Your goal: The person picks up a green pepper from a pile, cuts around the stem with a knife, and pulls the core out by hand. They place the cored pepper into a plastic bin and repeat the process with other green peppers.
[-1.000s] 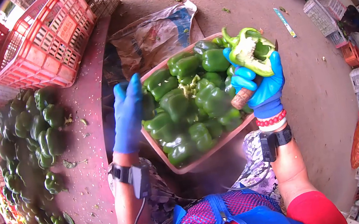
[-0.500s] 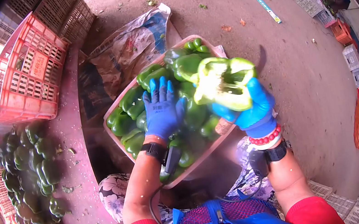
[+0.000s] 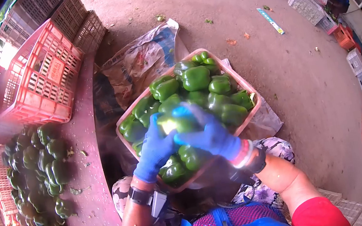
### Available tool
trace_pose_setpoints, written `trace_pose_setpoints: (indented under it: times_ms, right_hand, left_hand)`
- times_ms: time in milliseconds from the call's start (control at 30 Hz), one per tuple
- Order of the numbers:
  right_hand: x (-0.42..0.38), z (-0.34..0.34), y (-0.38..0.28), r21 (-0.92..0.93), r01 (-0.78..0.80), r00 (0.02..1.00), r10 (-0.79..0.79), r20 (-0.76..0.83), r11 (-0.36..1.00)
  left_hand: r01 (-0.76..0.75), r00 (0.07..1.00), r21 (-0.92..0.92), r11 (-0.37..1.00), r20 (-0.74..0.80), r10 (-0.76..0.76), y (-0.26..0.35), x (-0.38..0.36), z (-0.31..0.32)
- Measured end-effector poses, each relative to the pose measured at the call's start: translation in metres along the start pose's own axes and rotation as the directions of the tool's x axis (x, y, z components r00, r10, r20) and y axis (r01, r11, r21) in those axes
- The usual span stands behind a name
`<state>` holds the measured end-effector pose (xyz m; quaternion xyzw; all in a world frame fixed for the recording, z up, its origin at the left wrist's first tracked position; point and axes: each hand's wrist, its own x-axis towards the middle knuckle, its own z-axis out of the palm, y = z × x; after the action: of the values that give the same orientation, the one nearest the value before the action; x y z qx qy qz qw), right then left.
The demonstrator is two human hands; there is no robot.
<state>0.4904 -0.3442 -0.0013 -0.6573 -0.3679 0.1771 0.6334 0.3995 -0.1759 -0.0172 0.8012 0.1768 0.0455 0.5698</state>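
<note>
A green bell pepper [image 3: 178, 123] with a bright pale patch is between my two blue-gloved hands, above the crate's contents. My left hand [image 3: 155, 141] grips its left side, thumb toward the middle. From the right, my right hand [image 3: 210, 133] closes on the same pepper, its fingers blurred over the top. Whether the right hand also holds a tool cannot be made out. Below and around them, whole green peppers [image 3: 196, 78] fill a pale pink crate [image 3: 258, 103] in front of my lap.
Many green peppers [image 3: 33, 158] lie piled on the ground at left. Behind them stand a red-pink plastic crate [image 3: 47, 77] and stacked grey crates [image 3: 77, 16]. A crumpled printed sack [image 3: 139, 51] lies beyond my crate. More crates [image 3: 307, 5] line the far right.
The cut-open pepper in my raised right hand is no longer seen there. That hand has come left and down to meet my left hand, which has lifted off the peppers. The view has shifted slightly.
</note>
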Motion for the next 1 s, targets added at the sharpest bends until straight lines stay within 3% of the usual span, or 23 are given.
trace_pose_setpoints:
  times_ms: [67,100,167,200,233,267,333,367,400,467,500,567,667,733,767,867,933,1000]
  right_hand:
    - [-0.003,0.012,0.009,0.075,-0.133,0.991,0.13,0.038,0.988]
    - [-0.005,0.018,0.013,0.117,-0.162,0.987,0.161,0.015,0.98]
    - [-0.008,0.028,0.019,0.199,-0.216,0.973,0.227,-0.035,0.956]
    - [-0.007,0.032,0.023,0.121,-0.123,0.989,0.132,-0.072,0.985]
    - [-0.001,0.03,0.014,0.373,-0.245,0.962,0.273,-0.023,0.895]
    - [0.005,0.028,0.005,0.595,-0.346,0.919,0.389,0.059,0.726]
    - [0.008,0.029,0.018,0.717,-0.459,0.858,0.472,0.204,0.525]
    - [0.011,0.029,0.021,0.756,-0.509,0.817,0.507,0.273,0.411]
    - [0.011,0.028,0.019,0.723,-0.57,0.785,0.518,0.339,0.39]
    - [0.017,0.034,0.003,0.727,-0.573,0.762,0.574,0.301,0.379]
    - [0.019,0.037,0.006,0.754,-0.542,0.781,0.555,0.288,0.372]
    - [0.022,0.044,0.022,0.828,-0.483,0.795,0.539,0.28,0.283]
    - [0.029,0.055,0.031,0.884,-0.371,0.779,0.613,0.131,0.282]
    - [0.027,0.056,0.04,0.901,-0.391,0.75,0.633,0.191,0.191]
    - [0.029,0.055,0.04,0.911,-0.356,0.757,0.636,0.151,0.207]
    - [0.042,0.029,0.019,0.937,-0.212,0.798,0.603,0.001,0.278]
    - [0.048,-0.015,0.009,0.892,-0.258,0.899,0.431,0.08,0.371]
    - [0.043,-0.036,-0.003,0.597,-0.26,0.883,0.437,-0.17,0.759]
  left_hand:
    - [-0.02,1.0,0.065,0.998,-0.011,0.021,-0.016,-0.003,-0.004]
    - [0.049,0.999,0.101,0.994,-0.012,-0.048,-0.019,-0.006,-0.006]
    - [0.04,0.999,-0.123,0.992,0.035,-0.036,-0.019,-0.008,-0.01]
    - [0.041,0.998,-0.234,0.971,0.063,-0.027,-0.016,-0.007,-0.012]
    - [0.09,0.993,-0.422,0.902,0.113,-0.046,-0.01,-0.007,-0.015]
    - [0.122,0.986,-0.493,0.862,0.162,-0.047,-0.017,-0.004,-0.021]
    - [0.165,0.968,-0.468,0.868,0.245,-0.052,-0.018,0.001,-0.039]
    - [0.178,0.968,-0.57,0.802,0.246,-0.04,-0.021,0.002,-0.043]
    - [0.141,0.98,-0.666,0.732,0.201,-0.006,-0.024,0.004,-0.04]
    - [0.212,0.967,-0.702,0.679,0.25,-0.043,-0.034,0.008,-0.052]
    - [0.128,0.99,-0.739,0.661,0.129,-0.048,-0.046,0.012,-0.044]
    - [-0.243,0.968,-0.327,0.913,-0.138,0.208,-0.077,0.024,-0.042]
    - [-0.158,0.98,-0.743,0.651,-0.199,0.01,-0.077,0.044,-0.03]
    - [-0.155,0.908,-0.423,0.893,-0.417,-0.04,-0.041,0.043,-0.023]
    - [-0.187,0.833,-0.296,0.937,-0.554,-0.009,-0.036,0.046,-0.019]
    - [-0.084,0.8,-0.63,0.772,-0.505,-0.325,-0.012,0.044,-0.034]
    - [-0.171,0.824,-0.771,0.614,-0.454,-0.341,-0.024,0.049,-0.049]
    - [-0.169,0.849,-0.861,0.479,-0.374,-0.373,-0.025,0.05,-0.064]
